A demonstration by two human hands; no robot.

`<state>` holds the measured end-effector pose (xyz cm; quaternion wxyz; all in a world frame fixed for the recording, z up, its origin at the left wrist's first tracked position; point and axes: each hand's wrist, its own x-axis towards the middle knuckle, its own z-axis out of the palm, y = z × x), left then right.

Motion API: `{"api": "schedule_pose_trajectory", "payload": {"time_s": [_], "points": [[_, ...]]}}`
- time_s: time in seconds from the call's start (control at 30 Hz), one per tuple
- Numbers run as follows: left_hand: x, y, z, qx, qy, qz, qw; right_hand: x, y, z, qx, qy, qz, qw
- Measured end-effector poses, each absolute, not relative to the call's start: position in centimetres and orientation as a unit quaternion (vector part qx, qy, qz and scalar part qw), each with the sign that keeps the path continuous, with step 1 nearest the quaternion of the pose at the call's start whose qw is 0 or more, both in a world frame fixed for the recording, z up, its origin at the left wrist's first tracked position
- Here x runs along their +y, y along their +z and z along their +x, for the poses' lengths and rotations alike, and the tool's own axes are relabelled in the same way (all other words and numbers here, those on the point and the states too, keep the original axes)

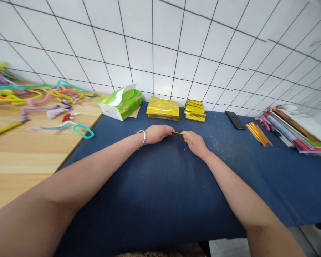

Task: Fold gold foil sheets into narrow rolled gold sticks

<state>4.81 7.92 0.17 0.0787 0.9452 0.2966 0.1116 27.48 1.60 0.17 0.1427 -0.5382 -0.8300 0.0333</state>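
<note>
Apparently, a folding or creasing step was in hand. A narrow, flat, gold-coloured strip [178, 134] was held edge-on between two hands over the dark blue, cloth-covered counter [155, 207]; contact with the cloth could not be determined. Its left end was pinched by the left hand [159, 134], fingers curled over it; its right end was gripped between the thumb and fingers of the right hand [195, 143]. Beyond, a neat stack of shiny gold sheets [163, 107] and a looser pile of narrow gold pieces [194, 111] were noted. For the next move, even pressure along the strip was judged necessary, both ends being held level.
</note>
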Motion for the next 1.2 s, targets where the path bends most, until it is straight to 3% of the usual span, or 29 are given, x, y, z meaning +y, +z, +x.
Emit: {"api": "schedule_pose_trajectory", "payload": {"time_s": [0.77, 1.2], "points": [[8.2, 0.0, 4.5, 0.342, 0.125, 0.929, 0.067, 1.6, -0.1, 27.6, -0.782, -0.014, -0.613, 0.113], [8.7, 0.1, 3.3, 0.339, 0.192, 0.863, 0.322, 1.9, -0.2, 28.5, -0.777, 0.079, -0.585, 0.219]]}}
